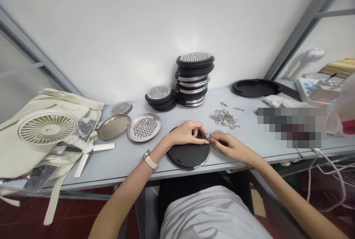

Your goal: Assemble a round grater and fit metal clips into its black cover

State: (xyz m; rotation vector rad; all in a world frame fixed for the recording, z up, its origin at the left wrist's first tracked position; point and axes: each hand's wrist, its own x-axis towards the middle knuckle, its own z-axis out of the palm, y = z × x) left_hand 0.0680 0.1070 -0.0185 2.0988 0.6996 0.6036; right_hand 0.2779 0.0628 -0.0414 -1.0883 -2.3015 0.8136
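Observation:
A round black disc with a shiny metal rim (188,154) lies flat on the grey table near its front edge. My left hand (188,132) rests on the disc's upper part, fingers pinched. My right hand (225,145) is at the disc's right edge, fingers curled and pinched too. Between both hands is a small metal wire clip (206,138) at the disc's rim. A watch with a pale strap (150,160) sits on my left wrist. A loose heap of the same wire clips (225,117) lies just beyond my right hand.
A tall stack of black-and-metal discs (194,79) and a shorter stack (161,97) stand by the wall. Perforated metal plates (144,127) and a plain one (114,126) lie left. A white fan (47,127) on a cream bag is far left. A black tray (253,87) sits back right.

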